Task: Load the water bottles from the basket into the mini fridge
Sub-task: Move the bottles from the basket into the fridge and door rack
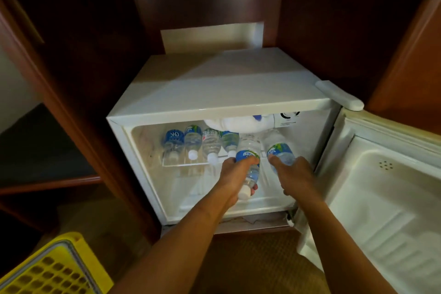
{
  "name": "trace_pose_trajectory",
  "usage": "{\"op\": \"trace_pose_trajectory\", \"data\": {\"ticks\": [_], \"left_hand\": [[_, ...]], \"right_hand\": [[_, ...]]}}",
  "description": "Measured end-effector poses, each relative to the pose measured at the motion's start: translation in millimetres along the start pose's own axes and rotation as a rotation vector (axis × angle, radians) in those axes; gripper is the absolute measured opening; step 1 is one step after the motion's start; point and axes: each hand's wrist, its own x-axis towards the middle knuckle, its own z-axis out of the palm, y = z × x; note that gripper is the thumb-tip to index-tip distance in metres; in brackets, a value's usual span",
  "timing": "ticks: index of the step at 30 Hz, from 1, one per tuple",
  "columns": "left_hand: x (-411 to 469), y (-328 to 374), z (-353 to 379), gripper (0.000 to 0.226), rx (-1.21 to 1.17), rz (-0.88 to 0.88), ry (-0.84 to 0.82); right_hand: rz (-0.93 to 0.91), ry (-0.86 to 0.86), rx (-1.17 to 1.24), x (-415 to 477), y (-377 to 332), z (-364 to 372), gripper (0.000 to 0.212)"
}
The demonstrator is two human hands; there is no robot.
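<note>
Two bottles are being held at this moment, one in each hand, and both are pointing into the open mini fridge (152, 164). The left hand (235, 175) is wrapping around the left bottle (249, 162) at its lower body, with the white cap facing toward the person and the base going toward the shelf. The right hand (294, 174) is closing over the right bottle (279, 150) near its label, and its base is already reaching the clear shelf (186, 163). Four more bottles (192, 141) are lying side by side on that shelf, caps to the front, just beside the left bottle. The yellow basket (55, 267) is standing on the floor at the lower left; I cannot tell what is remaining inside it.

The bottles are looking full, so I am judging them as moderately heavy for their size. The thin plastic wall is probably giving a little under pressure, and the smooth label is maybe slippery. The middle of the body is the best place for taking hold, because the weight is balancing there. On a flat shelf a lying bottle is likely rolling, so each one should be resting against its neighbour. The fridge door (381, 193) is standing wide open on the right.
</note>
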Motion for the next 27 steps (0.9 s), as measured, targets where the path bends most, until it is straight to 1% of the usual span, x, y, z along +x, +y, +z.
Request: {"op": "trace_pose_trajectory", "data": {"ticks": [3,6,8,9,11,12,13,15,16,18,20,22,25,27], "left_hand": [[15,5,12,0.045,0.008,-0.007,0.035],[26,9,22,0.050,0.041,0.023,0.081],[34,8,26,0.065,0.040,0.094,0.082],[36,7,27,0.077,0.045,0.123,0.069],[36,5,23,0.102,0.055,0.100,0.022],[36,3,19,0.105,0.059,0.066,-0.009],[34,1,14,0.097,0.063,0.042,-0.054],[36,-6,7,0.064,0.073,0.037,-0.120],[35,-8,6,0.052,0.064,0.059,-0.130],[37,-12,11,0.043,0.061,0.127,-0.102],[41,-15,18,0.045,0.090,0.205,-0.051],[45,-18,24,0.053,0.108,0.258,-0.014],[49,-24,35,0.067,0.170,0.278,0.014],[53,-28,42,0.069,0.262,0.297,0.061]], "right_hand": [[-0.045,-0.003,-0.099,13,-6,3,0.064],[-0.059,-0.022,-0.126,26,-9,9,0.061],[-0.084,-0.034,-0.127,34,-11,12,0.060],[-0.107,-0.037,-0.103,36,-11,13,0.058],[-0.147,-0.036,-0.016,39,-11,15,0.054],[-0.157,-0.036,0.025,39,-9,16,0.052],[-0.165,-0.037,0.057,40,-8,17,0.051],[-0.170,-0.040,0.102,42,-3,21,0.050],[-0.170,-0.038,0.117,44,-2,24,0.049],[-0.171,-0.033,0.130,48,1,28,0.049],[-0.176,-0.032,0.141,52,1,32,0.049],[-0.185,-0.034,0.153,57,0,35,0.049],[-0.168,-0.015,0.171,62,-1,37,0.048],[-0.167,-0.002,0.181,63,0,38,0.048]]}}
